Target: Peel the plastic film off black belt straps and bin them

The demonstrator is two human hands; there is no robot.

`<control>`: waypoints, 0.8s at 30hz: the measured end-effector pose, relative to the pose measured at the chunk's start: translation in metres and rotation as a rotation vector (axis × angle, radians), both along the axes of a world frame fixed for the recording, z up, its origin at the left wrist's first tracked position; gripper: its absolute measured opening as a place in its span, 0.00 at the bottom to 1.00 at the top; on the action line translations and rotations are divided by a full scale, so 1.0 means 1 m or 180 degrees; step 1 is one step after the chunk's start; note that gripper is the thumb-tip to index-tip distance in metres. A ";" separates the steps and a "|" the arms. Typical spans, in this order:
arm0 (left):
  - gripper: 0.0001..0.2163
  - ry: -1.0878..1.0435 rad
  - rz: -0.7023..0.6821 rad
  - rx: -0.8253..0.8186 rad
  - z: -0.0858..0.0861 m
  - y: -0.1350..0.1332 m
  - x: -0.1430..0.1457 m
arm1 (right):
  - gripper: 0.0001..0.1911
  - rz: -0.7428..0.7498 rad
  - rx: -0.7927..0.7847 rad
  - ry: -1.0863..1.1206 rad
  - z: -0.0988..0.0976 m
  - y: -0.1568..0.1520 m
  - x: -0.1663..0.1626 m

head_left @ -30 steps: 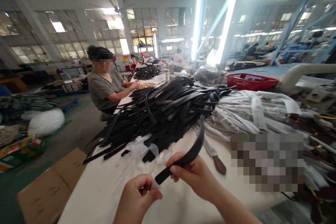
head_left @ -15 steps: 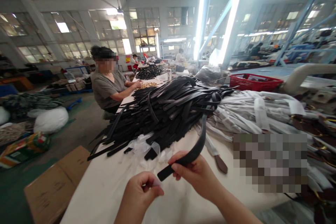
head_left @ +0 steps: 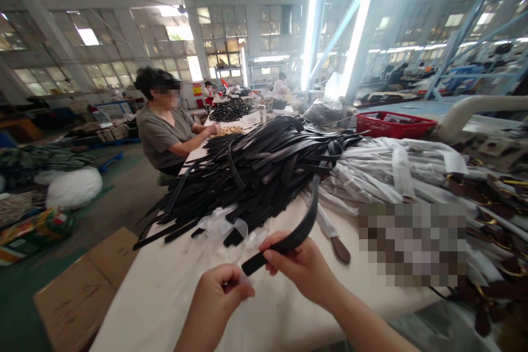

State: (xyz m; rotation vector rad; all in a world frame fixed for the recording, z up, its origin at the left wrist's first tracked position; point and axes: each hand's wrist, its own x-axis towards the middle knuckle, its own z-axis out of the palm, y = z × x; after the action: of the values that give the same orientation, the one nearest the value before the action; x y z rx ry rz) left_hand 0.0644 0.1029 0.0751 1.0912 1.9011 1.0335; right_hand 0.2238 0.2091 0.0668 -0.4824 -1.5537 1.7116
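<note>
Near its free end, a black strap [head_left: 303,225] is gripped between the thumb and fingers of my right hand [head_left: 295,258]. The strap curves up and back toward a large heap of black straps [head_left: 268,159] on the table. My left hand [head_left: 225,291] is closed in a pinch on a small piece of translucent film [head_left: 246,278], right beside the strap's end. Whether film and strap touch I cannot tell. Crumpled translucent film [head_left: 218,225] lies at the heap's front edge.
White-wrapped straps with brown tips [head_left: 379,170] cover the table's right side, partly pixelated. Behind them stands a red basket [head_left: 394,124]. A co-worker [head_left: 165,126] is at the table's far left side. A cardboard box [head_left: 82,291] stands left of the white table [head_left: 136,308].
The whole view has shifted slightly, so things appear a little further left and higher. Both hands keep their grips on the strap and the film, with little other change.
</note>
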 end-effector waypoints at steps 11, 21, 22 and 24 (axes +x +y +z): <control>0.08 -0.0076 -0.0063 0.0015 0.009 -0.001 0.003 | 0.18 0.0163 -0.0069 -0.0137 -0.003 0.000 0.004; 0.21 -0.0170 -0.0612 0.0211 -0.014 -0.022 0.003 | 0.25 0.0899 -0.0681 0.0110 -0.023 -0.014 -0.011; 0.23 -0.0285 -0.0569 0.0120 -0.017 -0.027 0.003 | 0.27 0.0763 -0.1019 0.0150 -0.025 -0.013 -0.012; 0.27 -0.0413 -0.0465 -0.0048 -0.025 -0.038 0.001 | 0.31 0.0237 -0.1550 0.0080 -0.029 -0.012 -0.013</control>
State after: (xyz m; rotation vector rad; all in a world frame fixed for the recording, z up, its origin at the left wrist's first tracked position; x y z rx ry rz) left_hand 0.0650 0.0653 0.0502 1.1095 1.6979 0.9820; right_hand 0.2108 0.1972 0.0377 -0.6459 -1.1401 2.1520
